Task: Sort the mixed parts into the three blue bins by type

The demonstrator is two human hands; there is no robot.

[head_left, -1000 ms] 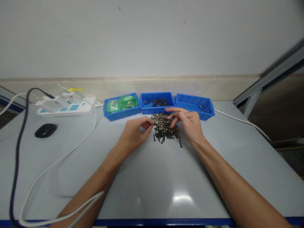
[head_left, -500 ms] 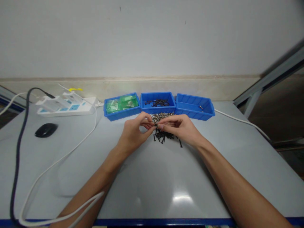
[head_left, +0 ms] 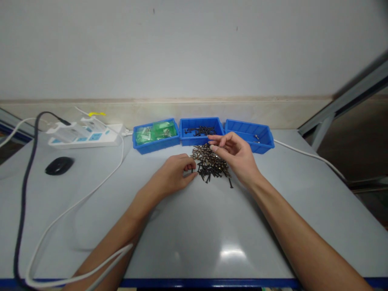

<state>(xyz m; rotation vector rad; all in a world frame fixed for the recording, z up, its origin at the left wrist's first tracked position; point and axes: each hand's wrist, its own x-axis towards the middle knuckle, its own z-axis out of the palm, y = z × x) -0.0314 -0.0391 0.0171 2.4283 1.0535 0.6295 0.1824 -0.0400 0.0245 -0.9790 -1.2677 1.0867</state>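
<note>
A pile of dark screws (head_left: 212, 169) and brassy screws (head_left: 204, 152) lies on the table between my hands. My left hand (head_left: 179, 173) rests at the pile's left edge, fingers curled, with a dark screw (head_left: 192, 170) showing between them. Over the pile's right part, my right hand (head_left: 233, 151) is raised with thumb and fingers apart and nothing visible between them. Behind the pile stands the middle blue bin (head_left: 200, 140), holding dark screws. The right blue bin (head_left: 265, 146), partly behind my right hand, has a few small metal pieces inside.
Green packets lie in the left blue bin (head_left: 157, 148). Further left are a white power strip (head_left: 112, 139), a black mouse (head_left: 59, 165) and loose cables, one crossing my left forearm. A single dark screw (head_left: 230, 183) lies at the pile's front right. A wall rises behind the bins.
My hands have separated. The left moved slightly down with a dark screw in its fingers; the right rose toward the bins and its fingers opened. More of the pile shows.
</note>
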